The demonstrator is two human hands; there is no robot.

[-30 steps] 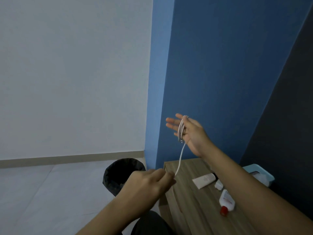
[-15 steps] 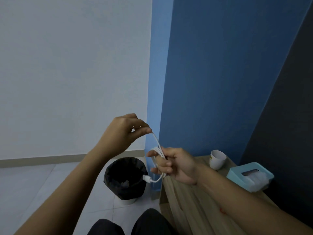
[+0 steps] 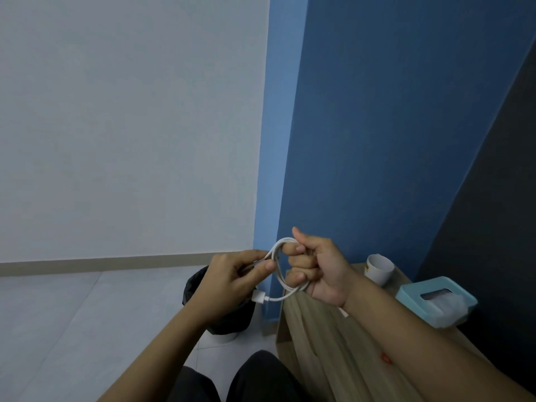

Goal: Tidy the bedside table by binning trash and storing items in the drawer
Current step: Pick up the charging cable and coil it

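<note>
Both hands, left (image 3: 232, 278) and right (image 3: 319, 274), meet in open air over the table (image 3: 313, 338) edge, closed on the cable (image 3: 280, 274) coil, with bare floor (image 3: 72, 314) free to the left. The bin (image 3: 220, 311) stands just below the left hand, beside the table. On the far table a cup (image 3: 379, 268) and tissue box (image 3: 435, 298) crowd the wall side, and the right forearm covers much of the top.

Head-worn view, forward and downward
</note>
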